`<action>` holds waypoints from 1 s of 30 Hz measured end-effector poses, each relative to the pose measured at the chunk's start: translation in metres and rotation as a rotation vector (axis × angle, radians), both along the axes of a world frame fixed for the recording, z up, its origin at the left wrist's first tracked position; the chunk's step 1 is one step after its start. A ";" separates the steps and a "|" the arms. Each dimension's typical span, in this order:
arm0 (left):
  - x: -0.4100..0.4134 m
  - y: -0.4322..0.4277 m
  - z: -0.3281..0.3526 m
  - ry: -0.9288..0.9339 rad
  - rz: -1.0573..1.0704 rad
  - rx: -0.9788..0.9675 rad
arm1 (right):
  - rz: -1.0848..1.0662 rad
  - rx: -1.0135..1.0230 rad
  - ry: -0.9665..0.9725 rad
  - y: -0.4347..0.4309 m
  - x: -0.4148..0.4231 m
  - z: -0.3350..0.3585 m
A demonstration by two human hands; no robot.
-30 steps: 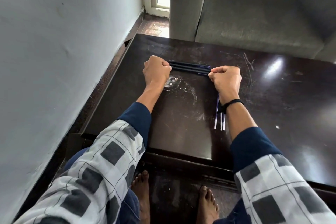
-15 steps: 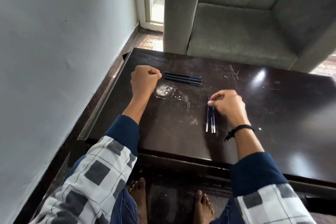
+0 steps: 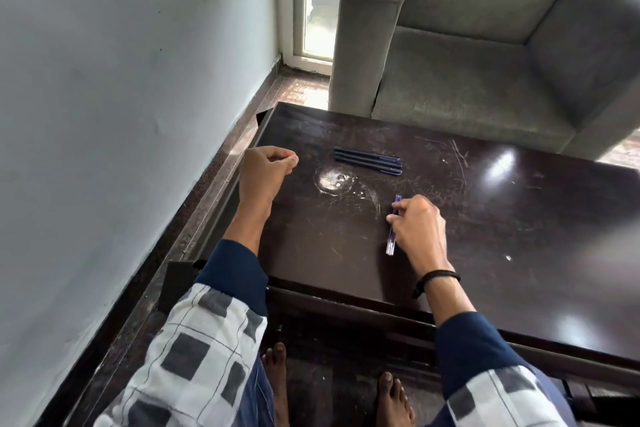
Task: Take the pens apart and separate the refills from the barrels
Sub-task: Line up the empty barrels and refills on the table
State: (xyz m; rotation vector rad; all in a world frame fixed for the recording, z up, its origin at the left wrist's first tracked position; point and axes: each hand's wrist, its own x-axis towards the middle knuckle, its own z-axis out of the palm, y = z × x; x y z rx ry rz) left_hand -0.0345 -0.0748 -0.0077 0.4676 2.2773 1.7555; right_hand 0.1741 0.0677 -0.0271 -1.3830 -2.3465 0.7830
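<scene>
Three dark blue pen barrels (image 3: 369, 161) lie side by side across the dark wooden table (image 3: 519, 218), toward its far edge. A small bunch of thin blue and clear refills (image 3: 392, 242) lies lengthwise nearer to me. My right hand (image 3: 417, 229) rests on the bunch with thumb and fingers pinched around it; its far tips stick out past my fingers. My left hand (image 3: 265, 172) is a loose fist near the table's left edge, apart from the barrels, with nothing seen in it.
A grey armchair (image 3: 485, 55) stands right behind the table. A pale wall (image 3: 121, 114) runs close along the left. A whitish scuff mark (image 3: 334, 180) sits on the tabletop between my hands. My bare feet (image 3: 277, 381) are on the floor under the front edge.
Both hands have come off the barrels. My right hand drew back toward me onto the refills; my left fist moved left. The camera view tilted up, showing more of the armchair.
</scene>
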 end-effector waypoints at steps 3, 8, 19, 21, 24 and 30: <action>-0.003 0.001 0.000 -0.004 -0.023 -0.011 | 0.084 0.010 0.020 -0.022 -0.020 -0.003; -0.012 -0.001 -0.002 -0.013 -0.010 -0.022 | 0.255 0.055 0.001 -0.062 -0.068 -0.007; -0.020 0.001 0.002 -0.003 -0.025 -0.019 | 0.262 0.044 0.024 -0.083 -0.107 -0.010; -0.020 0.002 0.002 0.004 -0.026 -0.020 | 0.255 0.047 0.024 -0.082 -0.109 -0.010; -0.021 0.002 0.002 0.005 -0.030 -0.025 | 0.247 0.046 0.030 -0.082 -0.112 -0.010; -0.020 0.004 0.003 0.016 -0.037 -0.036 | 0.245 0.064 0.057 -0.081 -0.111 -0.013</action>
